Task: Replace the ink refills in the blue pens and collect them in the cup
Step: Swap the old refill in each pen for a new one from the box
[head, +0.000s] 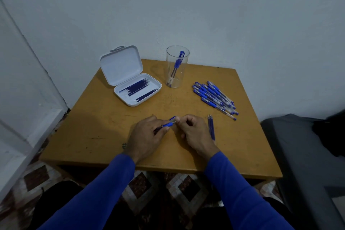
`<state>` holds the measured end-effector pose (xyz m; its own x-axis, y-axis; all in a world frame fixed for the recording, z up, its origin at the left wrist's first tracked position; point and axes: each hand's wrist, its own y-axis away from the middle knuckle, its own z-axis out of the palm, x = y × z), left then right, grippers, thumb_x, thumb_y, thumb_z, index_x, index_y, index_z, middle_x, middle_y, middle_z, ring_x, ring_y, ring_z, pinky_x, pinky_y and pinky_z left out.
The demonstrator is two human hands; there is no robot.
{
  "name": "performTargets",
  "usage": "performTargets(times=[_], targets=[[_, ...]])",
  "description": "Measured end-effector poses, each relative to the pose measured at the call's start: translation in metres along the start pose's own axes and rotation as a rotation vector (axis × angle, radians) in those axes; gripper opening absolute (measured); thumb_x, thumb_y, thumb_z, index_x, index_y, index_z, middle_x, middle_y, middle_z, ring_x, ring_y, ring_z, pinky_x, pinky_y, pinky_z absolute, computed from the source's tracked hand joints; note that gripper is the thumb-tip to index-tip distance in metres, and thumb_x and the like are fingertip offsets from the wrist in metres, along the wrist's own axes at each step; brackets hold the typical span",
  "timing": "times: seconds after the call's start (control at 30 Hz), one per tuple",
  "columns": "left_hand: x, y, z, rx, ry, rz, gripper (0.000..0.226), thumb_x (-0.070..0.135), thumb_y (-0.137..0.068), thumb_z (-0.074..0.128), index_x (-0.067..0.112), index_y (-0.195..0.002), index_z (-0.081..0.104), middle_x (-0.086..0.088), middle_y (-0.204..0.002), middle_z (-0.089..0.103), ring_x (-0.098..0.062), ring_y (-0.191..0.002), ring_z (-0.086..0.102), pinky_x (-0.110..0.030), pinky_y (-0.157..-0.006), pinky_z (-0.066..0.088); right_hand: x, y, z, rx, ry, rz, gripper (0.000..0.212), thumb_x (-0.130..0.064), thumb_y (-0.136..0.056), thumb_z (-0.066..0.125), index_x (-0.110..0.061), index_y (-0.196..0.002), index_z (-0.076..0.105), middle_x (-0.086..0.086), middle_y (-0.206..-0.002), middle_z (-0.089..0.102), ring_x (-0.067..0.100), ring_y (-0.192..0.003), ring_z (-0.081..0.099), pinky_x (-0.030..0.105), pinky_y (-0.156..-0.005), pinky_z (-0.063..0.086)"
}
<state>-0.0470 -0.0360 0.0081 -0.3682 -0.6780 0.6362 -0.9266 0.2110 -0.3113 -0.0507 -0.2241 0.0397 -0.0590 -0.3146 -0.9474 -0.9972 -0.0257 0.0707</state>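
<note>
Over the middle of the wooden table [104, 117], my left hand [144, 136] grips a blue pen [167, 124] by its barrel. My right hand [194, 132] pinches the pen's tip end; a blue cap [172, 118] pokes out just above the fingers. A clear cup [177, 67] at the back holds two blue pens [178, 63] standing up. A pile of several blue pens [214, 97] lies at the right. An open white case [130, 78] at the back left holds several dark refills [138, 88]. Three refills [211, 127] lie just right of my right hand.
A pale wall runs behind the table and a white door frame [28, 89] stands to the left. A dark grey seat or cushion [302, 155] sits close to the table's right edge. Patterned floor tiles [141, 185] show below the front edge.
</note>
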Motion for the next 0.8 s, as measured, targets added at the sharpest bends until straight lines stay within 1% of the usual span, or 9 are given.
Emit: performTargets(times=[0.1, 0.2, 0.27, 0.33, 0.47, 0.53, 0.6, 0.7, 0.8], targets=[[0.0007, 0.0005, -0.0001, 0.002, 0.0, 0.002, 0.03, 0.035, -0.097, 0.063, 0.027, -0.126, 0.068, 0.012, -0.088, 0.057, -0.004, -0.077, 0.054, -0.021, -0.065, 0.046, -0.002, -0.0011, 0.0023, 0.044, -0.001, -0.001, 0.038, -0.044, -0.1, 0.058, -0.009, -0.095, 0.07, -0.001, -0.067, 0.062, 0.004, -0.055, 0.052, 0.015, -0.05, 0.043], [0.001, 0.0014, -0.0013, 0.003, 0.023, 0.018, 0.029, 0.035, -0.098, 0.063, 0.027, -0.125, 0.07, 0.012, -0.086, 0.057, -0.004, -0.075, 0.053, -0.02, -0.063, 0.042, -0.0038, -0.0008, -0.0003, -0.003, -0.093, -0.019, 0.015, -0.029, -0.099, 0.064, -0.016, -0.104, 0.071, 0.013, -0.084, 0.065, 0.005, -0.058, 0.053, 0.014, -0.049, 0.042], [0.0009, 0.0014, -0.0014, 0.001, 0.021, 0.02, 0.028, 0.035, -0.098, 0.063, 0.028, -0.124, 0.07, 0.012, -0.086, 0.058, -0.004, -0.075, 0.054, -0.021, -0.063, 0.045, -0.0017, -0.0006, -0.0029, -0.054, -0.137, -0.021, 0.01, -0.015, -0.099, 0.065, -0.014, -0.107, 0.071, 0.009, -0.085, 0.063, 0.006, -0.058, 0.053, 0.014, -0.048, 0.041], [0.0015, 0.0014, -0.0016, -0.003, 0.02, 0.015, 0.027, 0.034, -0.098, 0.063, 0.029, -0.123, 0.07, 0.012, -0.086, 0.058, -0.004, -0.075, 0.054, -0.022, -0.063, 0.046, 0.0019, -0.002, -0.0049, -0.061, -0.115, -0.003, 0.01, -0.015, -0.099, 0.065, -0.011, -0.104, 0.072, 0.004, -0.082, 0.064, 0.008, -0.057, 0.054, 0.016, -0.048, 0.041], [0.0031, 0.0015, -0.0022, 0.014, 0.02, 0.005, 0.027, 0.031, -0.098, 0.064, 0.028, -0.124, 0.07, 0.015, -0.084, 0.055, -0.003, -0.074, 0.053, -0.014, -0.062, 0.036, 0.0016, -0.0035, -0.0008, 0.016, 0.036, 0.039, 0.045, -0.046, -0.099, 0.059, -0.003, -0.088, 0.071, 0.003, -0.062, 0.062, 0.008, -0.05, 0.051, 0.019, -0.05, 0.042], [0.0032, 0.0013, -0.0022, 0.019, 0.025, -0.006, 0.027, 0.031, -0.098, 0.064, 0.026, -0.124, 0.07, 0.015, -0.084, 0.055, -0.003, -0.074, 0.052, -0.013, -0.062, 0.033, -0.0001, -0.0039, 0.002, 0.061, 0.051, 0.052, 0.055, -0.054, -0.097, 0.057, -0.002, -0.084, 0.07, 0.004, -0.058, 0.061, 0.008, -0.046, 0.049, 0.018, -0.046, 0.04], [0.0036, 0.0014, -0.002, 0.015, 0.023, -0.009, 0.027, 0.031, -0.098, 0.064, 0.027, -0.124, 0.07, 0.014, -0.085, 0.056, -0.003, -0.074, 0.053, -0.013, -0.062, 0.032, -0.001, -0.0034, 0.0016, 0.068, 0.003, 0.02, 0.048, -0.052, -0.095, 0.059, -0.006, -0.09, 0.07, 0.009, -0.068, 0.066, 0.009, -0.049, 0.051, 0.019, -0.048, 0.042], [0.0027, 0.0007, -0.001, 0.009, 0.025, -0.012, 0.027, 0.032, -0.098, 0.064, 0.028, -0.123, 0.07, 0.013, -0.086, 0.057, -0.003, -0.076, 0.053, -0.014, -0.063, 0.035, -0.0008, -0.002, -0.0024, -0.023, -0.124, -0.037, 0.018, -0.026, -0.097, 0.067, -0.01, -0.104, 0.07, 0.018, -0.087, 0.066, 0.011, -0.058, 0.053, 0.019, -0.049, 0.044], [0.0018, 0.0006, -0.0012, -0.007, 0.02, -0.003, 0.026, 0.033, -0.098, 0.064, 0.03, -0.123, 0.07, 0.012, -0.087, 0.058, -0.004, -0.076, 0.054, -0.017, -0.063, 0.04, 0.0019, -0.0018, -0.0054, -0.062, -0.132, -0.02, 0.01, -0.014, -0.098, 0.066, -0.008, -0.102, 0.072, 0.007, -0.084, 0.066, 0.01, -0.057, 0.053, 0.02, -0.049, 0.044]])
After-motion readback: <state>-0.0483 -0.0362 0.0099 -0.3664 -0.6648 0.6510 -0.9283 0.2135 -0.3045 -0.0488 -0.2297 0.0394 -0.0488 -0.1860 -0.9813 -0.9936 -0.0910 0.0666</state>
